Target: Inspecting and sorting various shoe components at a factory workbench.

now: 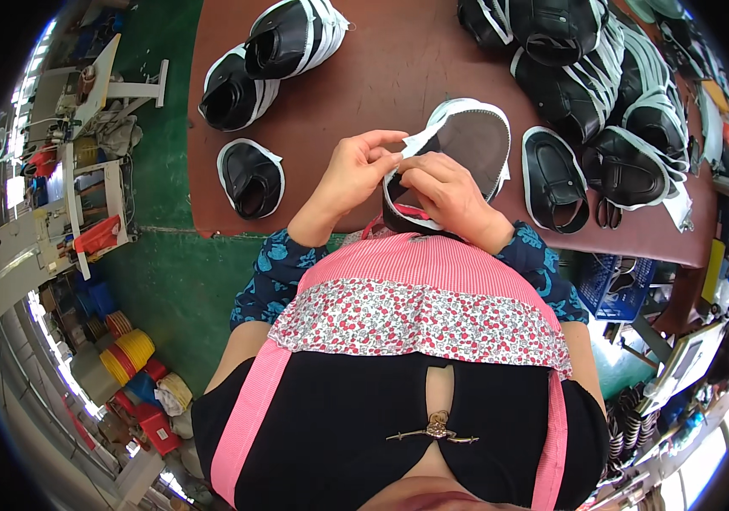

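Note:
In front of my body, at the table's near edge, lies a shoe upper (477,146) with its grey-brown inside facing up and a white strip (427,134) along its stitched rim. My left hand (349,176) pinches the rim's left side, thumb and forefinger on the white strip. Curled over the same edge, my right hand (451,192) grips the upper near its heel opening. My fingers hide the exact spot between them. A black shoe upper with white edging (547,170) lies to the right of my right hand.
The brown table (356,94) carries a single black upper (254,175) and two stacked groups of uppers (292,43) at left. A large pile of uppers (565,94) fills the right. A blue basket (616,289) stands below the table's right edge.

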Demonstrator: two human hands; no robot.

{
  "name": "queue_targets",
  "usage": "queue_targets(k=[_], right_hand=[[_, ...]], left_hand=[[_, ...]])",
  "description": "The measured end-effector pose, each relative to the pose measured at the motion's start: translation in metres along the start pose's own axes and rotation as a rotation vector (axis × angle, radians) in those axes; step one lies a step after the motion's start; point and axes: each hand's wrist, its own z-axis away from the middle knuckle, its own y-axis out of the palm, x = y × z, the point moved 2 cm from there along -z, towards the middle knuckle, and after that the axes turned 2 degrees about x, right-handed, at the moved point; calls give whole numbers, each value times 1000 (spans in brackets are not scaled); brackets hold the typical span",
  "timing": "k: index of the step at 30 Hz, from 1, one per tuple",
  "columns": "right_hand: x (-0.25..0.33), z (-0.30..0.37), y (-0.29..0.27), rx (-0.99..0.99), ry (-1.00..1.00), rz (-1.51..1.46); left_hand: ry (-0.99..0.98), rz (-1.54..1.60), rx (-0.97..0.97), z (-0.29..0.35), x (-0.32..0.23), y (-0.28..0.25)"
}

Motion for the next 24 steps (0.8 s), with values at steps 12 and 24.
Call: queue_targets(k=[12, 24], right_hand=[[13, -7, -17, 268, 17, 63], [2, -2, -22, 125, -52, 112]], left_hand=[[91, -111, -37, 12, -9, 16], [160, -164, -10, 9, -40, 9]])
